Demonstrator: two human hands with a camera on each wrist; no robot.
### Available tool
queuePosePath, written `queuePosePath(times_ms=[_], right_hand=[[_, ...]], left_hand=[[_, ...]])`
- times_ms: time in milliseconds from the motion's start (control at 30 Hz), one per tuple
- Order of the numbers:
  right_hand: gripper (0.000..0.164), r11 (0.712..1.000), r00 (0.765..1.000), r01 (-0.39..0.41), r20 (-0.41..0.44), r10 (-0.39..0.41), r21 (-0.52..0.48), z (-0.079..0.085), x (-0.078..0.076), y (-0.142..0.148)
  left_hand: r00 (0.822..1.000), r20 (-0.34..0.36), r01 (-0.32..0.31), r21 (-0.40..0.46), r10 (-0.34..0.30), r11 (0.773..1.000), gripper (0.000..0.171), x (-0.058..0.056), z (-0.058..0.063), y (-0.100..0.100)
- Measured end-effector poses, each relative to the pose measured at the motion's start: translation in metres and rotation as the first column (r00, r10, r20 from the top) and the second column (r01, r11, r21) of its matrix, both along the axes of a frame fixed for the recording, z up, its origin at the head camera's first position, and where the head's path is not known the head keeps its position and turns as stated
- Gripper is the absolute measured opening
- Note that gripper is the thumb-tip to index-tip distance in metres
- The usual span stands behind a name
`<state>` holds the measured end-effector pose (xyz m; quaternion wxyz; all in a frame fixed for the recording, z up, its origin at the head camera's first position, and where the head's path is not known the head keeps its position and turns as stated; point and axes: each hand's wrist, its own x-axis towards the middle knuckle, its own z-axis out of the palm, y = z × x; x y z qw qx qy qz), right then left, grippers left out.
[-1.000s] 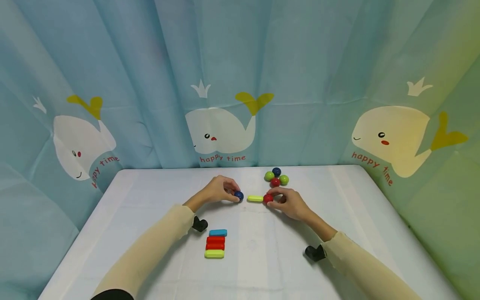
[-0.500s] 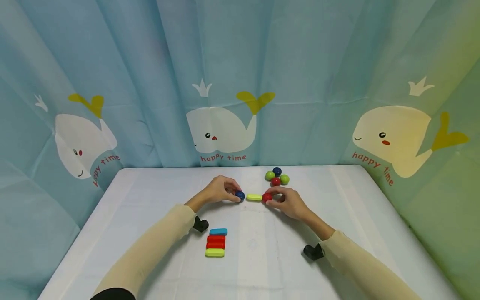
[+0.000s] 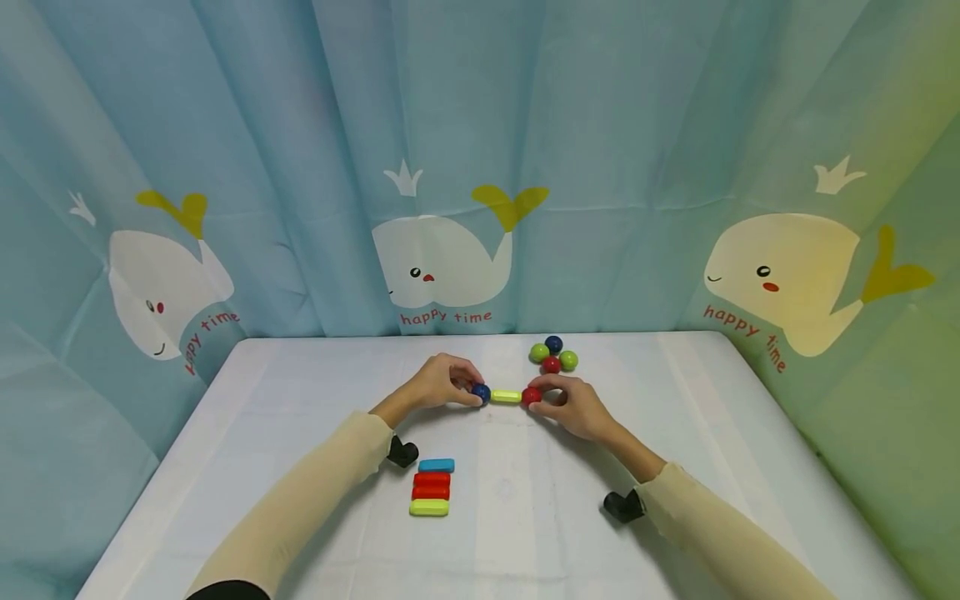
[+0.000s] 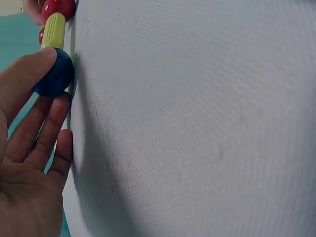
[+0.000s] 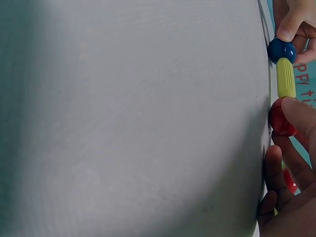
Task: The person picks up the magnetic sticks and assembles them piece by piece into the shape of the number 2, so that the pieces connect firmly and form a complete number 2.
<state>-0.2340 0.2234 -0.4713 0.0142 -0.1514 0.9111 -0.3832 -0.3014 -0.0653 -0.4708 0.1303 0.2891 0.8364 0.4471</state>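
Observation:
My left hand [image 3: 444,381] pinches a dark blue ball [image 3: 482,393] between thumb and fingers, near the back middle of the table. Opposite it, my right hand [image 3: 576,405] pinches a red ball [image 3: 531,396]. Between the two balls lies a ribbed yellow-green rod [image 3: 506,397], its right end against the red ball and its left end against the blue one. In the left wrist view the thumb lies on the blue ball [image 4: 57,76] where the rod begins. The right wrist view has the red ball [image 5: 280,118] under the right thumb, in line with rod and blue ball.
Behind the right hand sits a cluster of balls: dark blue [image 3: 553,344], red [image 3: 551,365] and two green [image 3: 568,360]. Nearer the front left lies a row of rods, blue [image 3: 437,466], red [image 3: 431,486] and yellow-green [image 3: 429,507]. A whale-printed curtain [image 3: 615,250] stands behind the table.
The right hand has moved slightly left with the red ball and rod. The gap between the rod's left end and the blue ball has closed.

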Motion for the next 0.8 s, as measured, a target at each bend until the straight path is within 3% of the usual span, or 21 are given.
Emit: queuePosePath(times_ms=[300,800], right_hand=[[0.031,1.0,0.999,0.009,-0.046,-0.01,-0.03,-0.002,-0.002,-0.01],[0.032,0.997,0.998,0.052,-0.042,-0.055,-0.064,-0.001,-0.017,-0.038]], left_hand=[[0.998,-0.023,-0.051,-0.023,0.051,0.998,0.025,0.005,0.003,-0.007],[0.989,-0.088,-0.119,-0.025,0.116,0.993,0.025,-0.001,0.003,-0.024]])
